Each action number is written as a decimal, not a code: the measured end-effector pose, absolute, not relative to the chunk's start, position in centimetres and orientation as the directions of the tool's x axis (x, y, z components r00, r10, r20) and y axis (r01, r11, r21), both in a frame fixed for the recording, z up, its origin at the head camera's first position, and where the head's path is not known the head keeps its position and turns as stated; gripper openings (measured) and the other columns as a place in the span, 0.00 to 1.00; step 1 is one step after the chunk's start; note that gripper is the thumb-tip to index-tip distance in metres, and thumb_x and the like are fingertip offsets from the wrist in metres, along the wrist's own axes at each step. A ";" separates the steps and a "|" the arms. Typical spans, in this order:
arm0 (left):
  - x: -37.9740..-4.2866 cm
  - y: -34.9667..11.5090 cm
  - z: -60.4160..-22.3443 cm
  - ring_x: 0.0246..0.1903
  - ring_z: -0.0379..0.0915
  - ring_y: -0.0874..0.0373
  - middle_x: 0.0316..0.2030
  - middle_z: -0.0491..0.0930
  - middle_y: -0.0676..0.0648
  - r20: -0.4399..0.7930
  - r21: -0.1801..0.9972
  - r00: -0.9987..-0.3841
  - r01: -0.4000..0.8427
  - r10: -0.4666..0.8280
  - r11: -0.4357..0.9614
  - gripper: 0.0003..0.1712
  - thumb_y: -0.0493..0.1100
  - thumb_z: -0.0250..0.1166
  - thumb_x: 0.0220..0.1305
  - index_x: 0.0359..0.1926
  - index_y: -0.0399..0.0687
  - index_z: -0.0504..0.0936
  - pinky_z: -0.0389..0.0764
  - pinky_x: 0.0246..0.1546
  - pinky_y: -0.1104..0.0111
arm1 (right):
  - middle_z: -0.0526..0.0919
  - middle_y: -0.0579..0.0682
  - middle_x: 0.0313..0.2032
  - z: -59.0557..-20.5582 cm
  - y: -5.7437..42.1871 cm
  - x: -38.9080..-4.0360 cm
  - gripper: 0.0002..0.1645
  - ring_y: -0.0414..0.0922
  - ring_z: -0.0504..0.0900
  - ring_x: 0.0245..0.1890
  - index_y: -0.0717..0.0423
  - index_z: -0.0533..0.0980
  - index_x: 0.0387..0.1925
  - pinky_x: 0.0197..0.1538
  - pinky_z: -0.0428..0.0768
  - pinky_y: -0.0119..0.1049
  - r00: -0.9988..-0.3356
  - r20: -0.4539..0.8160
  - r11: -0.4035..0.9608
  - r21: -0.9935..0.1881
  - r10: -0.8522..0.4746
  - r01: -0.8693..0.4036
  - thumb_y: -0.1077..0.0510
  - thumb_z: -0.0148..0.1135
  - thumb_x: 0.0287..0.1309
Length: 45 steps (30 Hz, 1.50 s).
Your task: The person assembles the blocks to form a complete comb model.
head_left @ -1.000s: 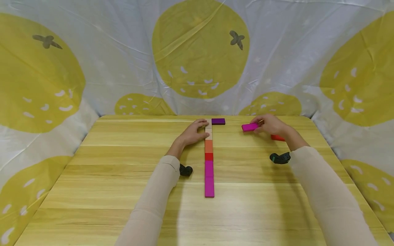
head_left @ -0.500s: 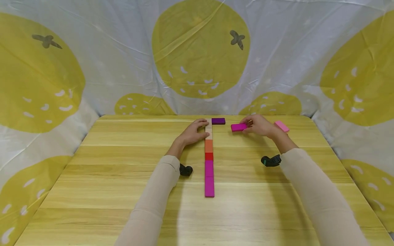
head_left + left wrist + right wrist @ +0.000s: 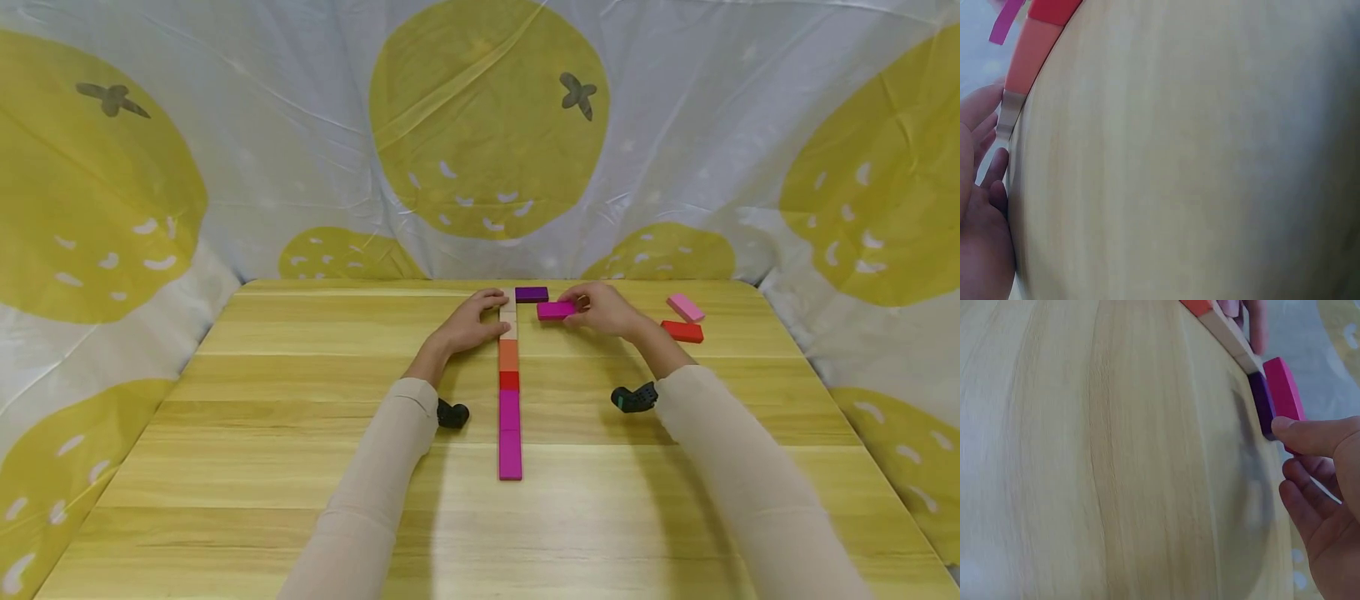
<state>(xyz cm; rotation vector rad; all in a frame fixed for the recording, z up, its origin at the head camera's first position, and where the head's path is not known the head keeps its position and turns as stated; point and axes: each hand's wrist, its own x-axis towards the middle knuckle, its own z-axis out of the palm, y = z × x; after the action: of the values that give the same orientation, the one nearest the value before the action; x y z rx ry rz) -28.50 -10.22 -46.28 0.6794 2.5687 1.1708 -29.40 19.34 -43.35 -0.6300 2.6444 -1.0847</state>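
My right hand (image 3: 603,310) pinches a magenta block (image 3: 551,311) between thumb and fingers. In the right wrist view this magenta block (image 3: 1283,387) is raised beside the purple block (image 3: 1262,405), overlapping it. The purple block (image 3: 532,294) lies crosswise at the far end of a straight row. That row runs toward me: beige blocks (image 3: 509,329), an orange block (image 3: 508,356), a red block (image 3: 509,381) and magenta blocks (image 3: 510,442). With relaxed fingers, my left hand (image 3: 467,323) rests along the beige blocks' left side, its fingertips touching them.
A pink block (image 3: 686,307) and a loose red block (image 3: 682,332) lie at the right rear of the wooden table (image 3: 300,467). Behind the table's far edge hangs a patterned cloth (image 3: 300,142). Dark wrist-worn devices show by the left cuff (image 3: 452,415) and right cuff (image 3: 633,398).
My right hand has carried the magenta block leftward, close to the purple block. The pink and red blocks at the right have come into full view. My left hand has stayed put.
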 end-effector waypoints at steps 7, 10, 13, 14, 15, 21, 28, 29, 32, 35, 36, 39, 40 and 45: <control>-28.7 -10.3 -46.5 0.77 0.49 0.48 0.78 0.55 0.45 -0.022 0.761 -0.862 0.314 0.507 0.568 0.35 0.45 0.64 0.75 0.77 0.42 0.67 0.54 0.75 0.56 | 0.83 0.65 0.50 -44.0 17.5 -29.3 0.20 0.59 0.81 0.50 0.70 0.80 0.55 0.56 0.79 0.52 -0.889 -0.004 0.616 -0.722 -0.459 -0.315 0.67 0.71 0.62; -28.7 -10.3 -46.5 0.77 0.50 0.48 0.78 0.56 0.45 -0.024 0.760 -0.863 0.312 0.505 0.569 0.35 0.45 0.65 0.75 0.77 0.42 0.67 0.55 0.75 0.56 | 0.84 0.63 0.48 -44.3 16.9 -29.3 0.20 0.57 0.82 0.49 0.70 0.81 0.55 0.55 0.80 0.50 -0.888 -0.002 0.615 -0.722 -0.460 -0.317 0.66 0.71 0.62; -28.6 -10.3 -46.4 0.77 0.50 0.48 0.78 0.56 0.45 -0.021 0.760 -0.863 0.314 0.504 0.570 0.35 0.46 0.65 0.75 0.77 0.42 0.67 0.55 0.74 0.56 | 0.85 0.62 0.46 -44.5 16.5 -29.2 0.20 0.56 0.83 0.48 0.69 0.81 0.55 0.55 0.80 0.50 -0.886 -0.003 0.615 -0.721 -0.463 -0.319 0.66 0.71 0.63; -28.6 -10.3 -46.4 0.77 0.50 0.48 0.78 0.56 0.45 -0.022 0.759 -0.864 0.313 0.503 0.570 0.35 0.46 0.65 0.75 0.77 0.42 0.67 0.55 0.74 0.56 | 0.85 0.61 0.46 -44.7 16.4 -29.2 0.20 0.56 0.83 0.47 0.69 0.81 0.55 0.55 0.80 0.50 -0.886 -0.003 0.620 -0.715 -0.464 -0.322 0.65 0.71 0.63; -28.6 -10.3 -46.4 0.77 0.50 0.48 0.78 0.56 0.46 -0.021 0.759 -0.864 0.313 0.503 0.570 0.35 0.46 0.65 0.75 0.77 0.43 0.67 0.55 0.74 0.56 | 0.85 0.61 0.46 -44.8 16.3 -29.3 0.20 0.55 0.83 0.47 0.68 0.81 0.55 0.55 0.80 0.50 -0.886 -0.004 0.624 -0.711 -0.464 -0.324 0.65 0.71 0.63; -28.6 -10.2 -46.4 0.77 0.50 0.48 0.78 0.56 0.45 -0.026 0.762 -0.864 0.308 0.503 0.570 0.35 0.46 0.65 0.75 0.77 0.43 0.67 0.55 0.74 0.56 | 0.84 0.60 0.47 -45.6 16.0 -29.6 0.21 0.54 0.82 0.48 0.67 0.80 0.58 0.54 0.79 0.49 -0.896 -0.008 0.651 -0.690 -0.445 -0.317 0.63 0.70 0.65; -28.7 -10.2 -46.4 0.77 0.50 0.47 0.78 0.57 0.45 -0.021 0.754 -0.866 0.314 0.499 0.577 0.35 0.46 0.65 0.74 0.77 0.43 0.68 0.54 0.75 0.55 | 0.82 0.59 0.46 -45.8 15.7 -29.7 0.21 0.53 0.79 0.45 0.66 0.80 0.58 0.53 0.78 0.48 -0.902 0.005 0.669 -0.669 -0.431 -0.323 0.63 0.69 0.66; -28.8 -10.2 -46.4 0.77 0.50 0.48 0.78 0.57 0.45 -0.020 0.754 -0.867 0.315 0.498 0.577 0.35 0.46 0.65 0.74 0.77 0.43 0.68 0.54 0.75 0.56 | 0.81 0.60 0.46 -45.8 15.6 -29.7 0.21 0.53 0.78 0.46 0.66 0.80 0.58 0.53 0.77 0.48 -0.903 0.004 0.671 -0.668 -0.430 -0.323 0.63 0.69 0.66; -28.8 -10.2 -46.5 0.76 0.51 0.48 0.78 0.57 0.45 -0.014 0.755 -0.866 0.318 0.499 0.573 0.35 0.46 0.65 0.74 0.77 0.42 0.67 0.55 0.75 0.56 | 0.81 0.60 0.47 -45.8 15.4 -29.7 0.21 0.54 0.78 0.46 0.67 0.80 0.58 0.53 0.77 0.48 -0.903 0.006 0.671 -0.667 -0.430 -0.324 0.63 0.69 0.66; -28.9 -10.3 -46.5 0.76 0.51 0.48 0.77 0.57 0.45 -0.010 0.757 -0.865 0.321 0.501 0.569 0.35 0.45 0.66 0.74 0.76 0.41 0.68 0.55 0.75 0.56 | 0.81 0.60 0.47 -45.8 15.3 -29.6 0.21 0.54 0.78 0.46 0.67 0.80 0.58 0.53 0.77 0.48 -0.904 0.006 0.672 -0.667 -0.428 -0.322 0.64 0.69 0.66; -28.9 -10.3 -46.5 0.76 0.51 0.47 0.77 0.57 0.44 -0.010 0.756 -0.865 0.322 0.502 0.570 0.35 0.45 0.66 0.74 0.76 0.41 0.68 0.55 0.75 0.56 | 0.81 0.60 0.47 -45.8 15.3 -29.6 0.20 0.54 0.78 0.46 0.67 0.80 0.58 0.53 0.77 0.48 -0.904 0.005 0.673 -0.666 -0.428 -0.322 0.64 0.69 0.66; -28.9 -10.2 -46.4 0.76 0.51 0.47 0.77 0.57 0.44 -0.012 0.751 -0.865 0.323 0.501 0.576 0.35 0.45 0.65 0.74 0.76 0.41 0.68 0.54 0.75 0.57 | 0.80 0.61 0.48 -45.8 15.2 -29.6 0.21 0.55 0.78 0.47 0.67 0.80 0.58 0.54 0.77 0.49 -0.903 0.001 0.671 -0.669 -0.429 -0.319 0.64 0.68 0.67; -28.9 -10.2 -46.4 0.76 0.51 0.47 0.77 0.57 0.44 -0.013 0.749 -0.866 0.323 0.501 0.578 0.35 0.45 0.65 0.74 0.76 0.41 0.68 0.54 0.75 0.56 | 0.80 0.62 0.49 -45.9 15.2 -29.6 0.21 0.55 0.78 0.48 0.67 0.80 0.59 0.54 0.77 0.49 -0.903 0.000 0.672 -0.668 -0.429 -0.319 0.64 0.68 0.67; -28.8 -10.2 -46.3 0.76 0.51 0.47 0.77 0.57 0.44 -0.019 0.747 -0.866 0.320 0.500 0.583 0.34 0.46 0.65 0.75 0.76 0.42 0.68 0.55 0.75 0.57 | 0.80 0.62 0.50 -45.9 15.2 -29.5 0.21 0.55 0.79 0.48 0.67 0.80 0.59 0.55 0.77 0.49 -0.904 -0.006 0.674 -0.669 -0.427 -0.313 0.64 0.68 0.67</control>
<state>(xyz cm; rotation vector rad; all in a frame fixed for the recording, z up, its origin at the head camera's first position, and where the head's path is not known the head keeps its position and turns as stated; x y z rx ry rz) -28.79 -10.21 -46.35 0.6809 2.5869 1.1526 -29.50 15.19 -45.89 -0.6064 2.7235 -1.0432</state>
